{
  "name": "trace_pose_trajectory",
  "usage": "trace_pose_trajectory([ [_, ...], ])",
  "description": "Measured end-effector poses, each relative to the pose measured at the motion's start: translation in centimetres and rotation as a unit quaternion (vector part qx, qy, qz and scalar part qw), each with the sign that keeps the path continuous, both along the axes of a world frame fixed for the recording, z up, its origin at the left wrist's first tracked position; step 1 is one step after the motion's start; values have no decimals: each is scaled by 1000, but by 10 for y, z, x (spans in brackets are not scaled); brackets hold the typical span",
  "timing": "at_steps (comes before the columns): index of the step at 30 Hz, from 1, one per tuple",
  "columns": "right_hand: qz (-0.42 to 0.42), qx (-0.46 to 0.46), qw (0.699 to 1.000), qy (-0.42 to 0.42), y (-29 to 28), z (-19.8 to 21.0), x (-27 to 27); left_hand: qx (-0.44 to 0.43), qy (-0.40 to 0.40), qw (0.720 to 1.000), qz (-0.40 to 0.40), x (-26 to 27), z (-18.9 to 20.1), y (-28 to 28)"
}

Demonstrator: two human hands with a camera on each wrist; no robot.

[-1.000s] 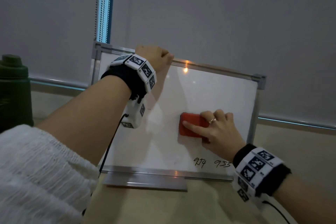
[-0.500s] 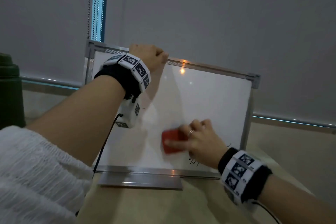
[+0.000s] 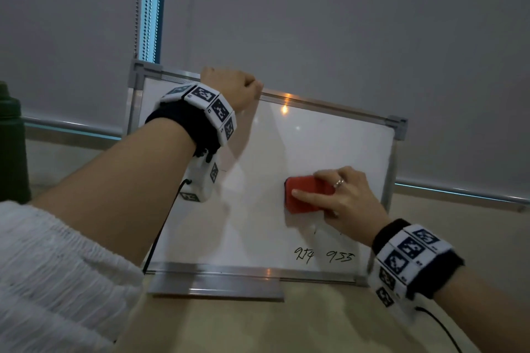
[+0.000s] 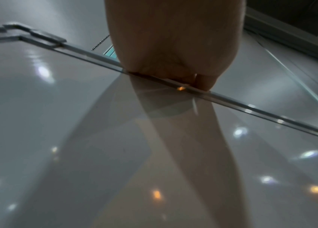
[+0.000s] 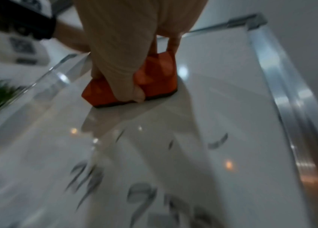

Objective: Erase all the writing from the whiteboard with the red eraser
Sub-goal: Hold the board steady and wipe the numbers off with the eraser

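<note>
A small framed whiteboard [image 3: 258, 223] stands tilted back on the table. My left hand [image 3: 232, 89] grips its top rim [image 4: 88, 54], fingers curled over the edge. My right hand [image 3: 341, 200] holds the red eraser [image 3: 304, 195] flat against the board's right half, thumb along its lower side and fingers over the top; the right wrist view shows the eraser [image 5: 154, 77] with its dark felt on the surface. Black handwritten numbers [image 3: 324, 255] sit near the bottom right, below the eraser, and appear blurred as numbers [image 5: 134, 197] in the right wrist view.
A metal tray ledge [image 3: 215, 286] runs along the board's bottom edge. A dark green bottle [image 3: 11, 149] stands at the far left. Grey roller blinds [image 3: 315, 23] hang behind the board. Beige tabletop [image 3: 286, 324] lies in front.
My right hand swept the eraser down and left over the writing half a second ago, then back up and to the right. The left hand kept its grip on the top rim.
</note>
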State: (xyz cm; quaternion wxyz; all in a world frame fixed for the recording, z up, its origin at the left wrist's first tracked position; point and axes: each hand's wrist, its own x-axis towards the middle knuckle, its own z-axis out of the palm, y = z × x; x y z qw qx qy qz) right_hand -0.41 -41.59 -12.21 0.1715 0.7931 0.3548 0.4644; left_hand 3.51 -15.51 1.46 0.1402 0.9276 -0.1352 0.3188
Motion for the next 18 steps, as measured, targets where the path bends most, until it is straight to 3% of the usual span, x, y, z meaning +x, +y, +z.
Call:
trace_pose_trajectory([
  [3, 27, -154, 987, 38, -3, -47, -8, 1, -10, 1000, 2, -1, 1, -1],
  [6, 19, -257, 964, 60, -11, -34, -18, 5, -6, 1000, -1, -3, 2, 0],
  [8, 11, -227, 972, 52, -15, 0, -14, 4, 0, 1000, 2, -2, 2, -1],
  [11, -35, -96, 994, 30, -25, 41, -5, 1, -1, 1000, 8, 0, 2, -2],
  [14, -37, -48, 998, 7, -23, 26, -1, -3, -3, 1000, 6, 1, 1, -1],
  [16, 11, -84, 996, 19, -20, -3, -4, 1, -1, 1000, 8, 1, 1, 0],
  [18, 48, -190, 980, 41, -20, -28, -10, 6, -1, 1000, 11, 0, 2, 0],
])
